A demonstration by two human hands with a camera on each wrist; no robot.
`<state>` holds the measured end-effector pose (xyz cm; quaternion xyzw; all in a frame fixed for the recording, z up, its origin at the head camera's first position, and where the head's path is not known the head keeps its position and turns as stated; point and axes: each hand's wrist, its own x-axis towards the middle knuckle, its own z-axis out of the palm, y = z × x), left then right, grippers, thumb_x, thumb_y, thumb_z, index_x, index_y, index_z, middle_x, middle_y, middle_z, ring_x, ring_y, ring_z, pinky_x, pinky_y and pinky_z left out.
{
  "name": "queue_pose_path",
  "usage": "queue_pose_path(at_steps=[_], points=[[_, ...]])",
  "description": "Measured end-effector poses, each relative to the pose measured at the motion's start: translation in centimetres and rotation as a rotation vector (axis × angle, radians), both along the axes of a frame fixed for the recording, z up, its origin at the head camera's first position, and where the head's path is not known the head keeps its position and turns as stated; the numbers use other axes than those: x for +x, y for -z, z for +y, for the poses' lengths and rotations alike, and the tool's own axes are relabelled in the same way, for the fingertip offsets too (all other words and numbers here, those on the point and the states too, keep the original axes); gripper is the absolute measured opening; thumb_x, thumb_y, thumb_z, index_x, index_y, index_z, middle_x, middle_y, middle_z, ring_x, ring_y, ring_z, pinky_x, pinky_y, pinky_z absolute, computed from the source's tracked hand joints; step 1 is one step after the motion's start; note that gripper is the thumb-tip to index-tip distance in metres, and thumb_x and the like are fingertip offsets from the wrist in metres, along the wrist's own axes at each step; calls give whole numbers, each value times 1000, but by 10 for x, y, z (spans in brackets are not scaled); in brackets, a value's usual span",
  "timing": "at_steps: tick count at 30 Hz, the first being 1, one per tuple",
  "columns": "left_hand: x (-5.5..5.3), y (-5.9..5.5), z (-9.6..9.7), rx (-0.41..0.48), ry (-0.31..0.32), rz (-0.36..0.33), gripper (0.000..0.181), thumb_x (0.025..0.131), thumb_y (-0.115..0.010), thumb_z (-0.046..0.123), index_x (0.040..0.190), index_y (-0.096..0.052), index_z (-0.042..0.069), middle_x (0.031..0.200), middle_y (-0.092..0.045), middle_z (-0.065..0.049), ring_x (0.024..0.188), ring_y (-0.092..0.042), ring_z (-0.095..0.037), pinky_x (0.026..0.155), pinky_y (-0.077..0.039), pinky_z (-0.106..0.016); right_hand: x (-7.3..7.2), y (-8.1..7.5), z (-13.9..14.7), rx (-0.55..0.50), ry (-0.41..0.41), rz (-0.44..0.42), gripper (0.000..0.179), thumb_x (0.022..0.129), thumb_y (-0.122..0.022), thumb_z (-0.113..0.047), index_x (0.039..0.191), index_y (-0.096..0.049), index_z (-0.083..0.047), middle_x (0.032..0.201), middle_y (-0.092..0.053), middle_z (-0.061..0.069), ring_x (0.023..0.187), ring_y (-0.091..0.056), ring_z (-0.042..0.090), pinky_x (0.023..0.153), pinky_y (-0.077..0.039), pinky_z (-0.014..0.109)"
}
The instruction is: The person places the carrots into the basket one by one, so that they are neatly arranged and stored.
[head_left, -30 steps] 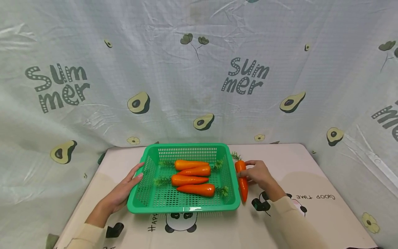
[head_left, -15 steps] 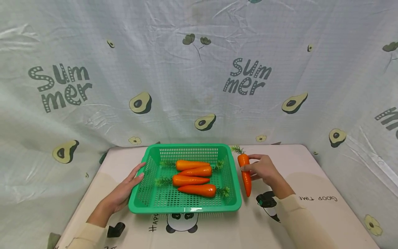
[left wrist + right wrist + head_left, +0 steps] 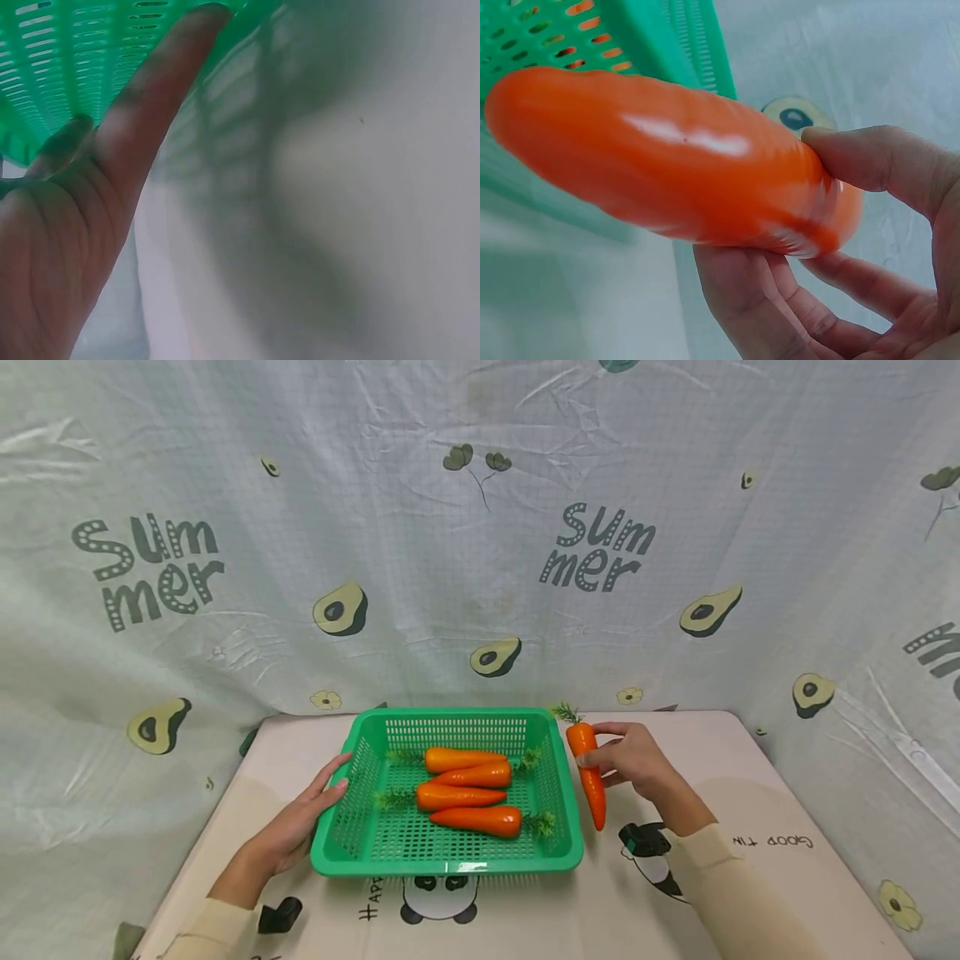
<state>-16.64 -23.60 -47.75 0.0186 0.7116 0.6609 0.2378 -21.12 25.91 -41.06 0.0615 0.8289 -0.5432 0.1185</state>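
Observation:
My right hand (image 3: 633, 760) pinches a carrot (image 3: 592, 789) between thumb and fingers, just right of the green plastic basket (image 3: 450, 866). Its leafy top (image 3: 567, 712) points to the back and its tip slants toward me. In the right wrist view the carrot (image 3: 652, 150) is large and glossy, with the thumb on one side and fingers on the other. My left hand (image 3: 292, 827) touches the basket's left side with straight fingers. The left wrist view shows one outstretched digit (image 3: 150, 105) reaching to the basket's rim. Several carrots (image 3: 465, 795) lie crosswise inside the basket.
The basket sits mid-table on a pale tablecloth (image 3: 525, 918) printed with pandas and words. A white curtain (image 3: 420, 543) with avocado prints hangs behind and at both sides. Small dark devices (image 3: 280, 916) are at both wrists.
My right hand has lifted the carrot off the tablecloth beside the basket, moved it slightly right and back, then a little left. My left hand stays on the basket.

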Motion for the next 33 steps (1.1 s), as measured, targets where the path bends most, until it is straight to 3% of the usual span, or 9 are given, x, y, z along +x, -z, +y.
queue_pose_path(at_steps=[8,16,33], points=[[0,-1,-1,5,-6,-9,67,112,-39,49,167,-1,40,170,-14,-19,142,-41,-36,105,-47,-40,-4,-8,-10,21,-45,7,74,85,-82,-11,150,-49,4,120,-71,29,78,-74,26,73,-64,44],[-1,0,-2,6,4,-4,66,113,-37,49,167,0,41,170,-13,-19,144,-38,-37,106,-45,-41,-7,-16,-22,12,-111,24,72,84,-83,-12,148,-52,2,103,-77,19,76,-72,24,71,-64,44],[1,0,-2,6,2,15,67,113,-38,47,167,1,38,171,-9,-22,147,-34,-42,106,-46,-44,-14,-30,-56,35,-245,-3,75,81,-86,-12,148,-54,0,111,-71,22,78,-72,22,72,-64,43]])
